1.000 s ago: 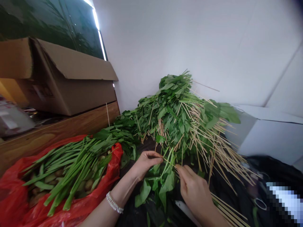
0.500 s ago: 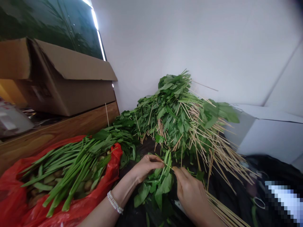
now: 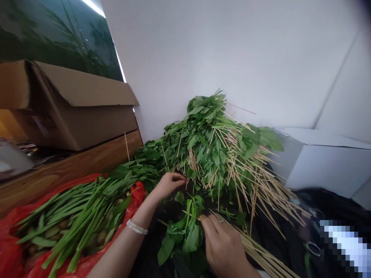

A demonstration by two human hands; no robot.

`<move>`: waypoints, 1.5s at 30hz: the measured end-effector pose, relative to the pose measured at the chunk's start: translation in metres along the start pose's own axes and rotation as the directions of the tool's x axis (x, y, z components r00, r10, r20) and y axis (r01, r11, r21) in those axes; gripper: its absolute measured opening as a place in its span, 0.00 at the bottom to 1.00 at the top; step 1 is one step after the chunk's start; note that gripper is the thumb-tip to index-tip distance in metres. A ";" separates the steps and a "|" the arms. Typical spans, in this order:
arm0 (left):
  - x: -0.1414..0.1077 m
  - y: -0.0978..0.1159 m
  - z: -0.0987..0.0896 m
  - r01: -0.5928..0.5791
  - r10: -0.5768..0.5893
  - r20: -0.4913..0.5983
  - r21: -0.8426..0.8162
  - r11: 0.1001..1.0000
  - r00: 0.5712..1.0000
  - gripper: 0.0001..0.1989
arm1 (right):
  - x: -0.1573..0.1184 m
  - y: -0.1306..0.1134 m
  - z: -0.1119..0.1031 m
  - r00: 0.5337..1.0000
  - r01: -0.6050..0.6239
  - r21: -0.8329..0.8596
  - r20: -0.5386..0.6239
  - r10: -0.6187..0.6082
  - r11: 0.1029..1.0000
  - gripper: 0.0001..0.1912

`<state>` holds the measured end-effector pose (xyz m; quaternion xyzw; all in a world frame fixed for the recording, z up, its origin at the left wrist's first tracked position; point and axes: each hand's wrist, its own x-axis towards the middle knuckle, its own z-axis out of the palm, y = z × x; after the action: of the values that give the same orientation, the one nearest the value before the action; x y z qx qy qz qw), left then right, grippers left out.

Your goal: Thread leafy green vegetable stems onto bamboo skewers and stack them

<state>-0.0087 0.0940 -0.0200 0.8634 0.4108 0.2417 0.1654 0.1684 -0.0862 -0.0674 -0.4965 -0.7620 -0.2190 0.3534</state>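
In the lower middle, my right hand (image 3: 223, 239) pinches a thin bamboo skewer (image 3: 187, 213) that runs across the stems of a small bunch of leafy greens (image 3: 191, 235). The leaves of this bunch hang down over a black surface. My left hand (image 3: 171, 184), with a beaded bracelet at its wrist, is apart from the bunch and reaches toward the front of a big heap of skewered greens (image 3: 203, 143). Its thumb and fingers are closed together; I cannot make out what, if anything, is between them. Loose bamboo skewers (image 3: 261, 253) lie beside my right hand.
A red plastic bag (image 3: 139, 193) with long green stalks (image 3: 84, 216) and roundish produce stands at left. Behind it, an open cardboard box (image 3: 95, 123) rests on a wooden ledge (image 3: 116, 154). A white box (image 3: 324, 166) and black plastic (image 3: 327, 200) are at right.
My left hand has let go of the bunch and moved up and left toward the heap. My right hand and the bunch have shifted slightly down and left in view.
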 end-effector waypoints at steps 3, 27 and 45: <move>0.022 0.005 0.023 -0.098 0.094 0.030 0.151 0.984 0.995 0.13 | 0.000 0.001 0.000 0.999 0.027 -0.017 -0.026 -0.027 1.000 0.17; -0.058 0.027 0.021 0.190 -0.354 0.067 -0.926 0.326 0.933 0.13 | 0.000 0.009 -0.003 0.977 -0.208 0.140 0.083 0.198 0.968 0.15; -0.065 0.037 0.034 0.238 -0.335 0.139 -0.931 0.277 0.932 0.13 | -0.002 0.011 0.003 0.960 -0.261 0.161 0.150 0.237 0.952 0.17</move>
<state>-0.0017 0.0173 -0.0485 0.5102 0.3510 0.4350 0.6536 0.1776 -0.0808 -0.0715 -0.5680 -0.7311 -0.0707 0.3714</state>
